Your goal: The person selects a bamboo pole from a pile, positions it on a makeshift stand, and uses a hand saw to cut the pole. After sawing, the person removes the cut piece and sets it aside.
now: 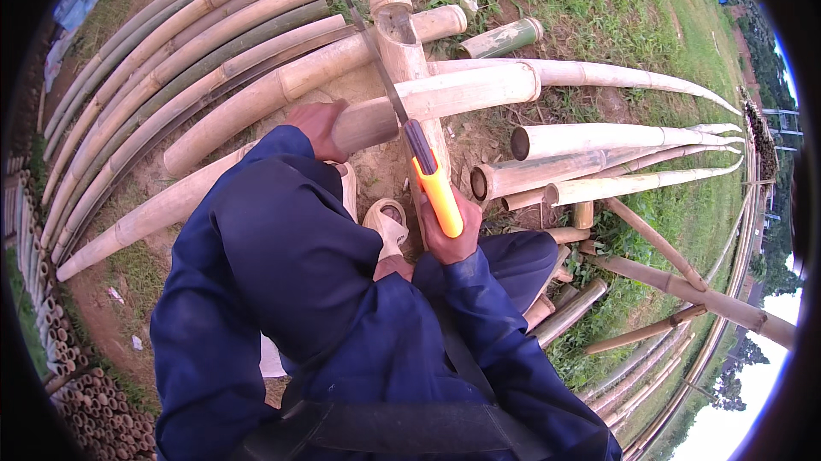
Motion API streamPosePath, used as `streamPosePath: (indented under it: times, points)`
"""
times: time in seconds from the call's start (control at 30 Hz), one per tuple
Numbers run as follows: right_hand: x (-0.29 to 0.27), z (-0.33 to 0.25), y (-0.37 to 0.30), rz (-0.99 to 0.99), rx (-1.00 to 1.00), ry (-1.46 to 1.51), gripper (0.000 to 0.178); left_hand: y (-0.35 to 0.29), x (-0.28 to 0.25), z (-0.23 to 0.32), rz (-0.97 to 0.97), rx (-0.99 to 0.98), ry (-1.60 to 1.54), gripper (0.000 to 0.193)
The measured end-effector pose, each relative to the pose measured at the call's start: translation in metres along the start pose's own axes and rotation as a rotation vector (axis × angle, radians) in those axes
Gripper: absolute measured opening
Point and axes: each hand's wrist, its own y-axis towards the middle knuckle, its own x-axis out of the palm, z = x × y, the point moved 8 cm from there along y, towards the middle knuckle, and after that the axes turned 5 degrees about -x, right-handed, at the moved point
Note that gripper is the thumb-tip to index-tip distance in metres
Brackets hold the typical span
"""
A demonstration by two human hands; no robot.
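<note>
A thick, pale bamboo piece (479,91) lies across a notched bamboo support (400,55) in front of me. My left hand (320,129) grips its near left end, with some fingers hidden by the bamboo. In my right hand (455,234) is a handsaw (438,196), its orange and dark handle wrapped by my fingers. The saw's long, narrow blade points away from me and crosses the top of the bamboo piece, just right of my left hand. How deep the teeth sit cannot be made out.
Long bamboo poles (231,25) lie side by side at the left. More cut bamboo poles (599,140) rest on the grass to the right, beside a short greenish bamboo section (505,38). Stacked bamboo ends (94,401) fill the lower left. My sandalled foot (389,226) is below the bamboo.
</note>
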Motion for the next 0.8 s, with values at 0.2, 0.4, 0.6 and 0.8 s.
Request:
streamPosePath:
  times: [0.2,0.4,0.6,0.8]
  points:
    - [-0.032,0.006,-0.065,0.015,0.011,-0.001,0.021,0.008,-0.017,-0.012,0.053,-0.024,0.035,0.083]
    - [0.006,0.037,-0.019,0.086,0.155,0.063,0.015,-0.003,-0.027,0.005,0.075,0.042,0.035,0.084]
    - [-0.086,-0.020,-0.055,0.196,-0.041,-0.153,0.021,0.023,-0.010,-0.035,0.112,-0.002,0.134,0.084]
    - [-0.174,-0.038,-0.131,0.486,0.033,-0.544,0.021,0.050,0.033,-0.052,0.123,-0.084,0.199,0.090]
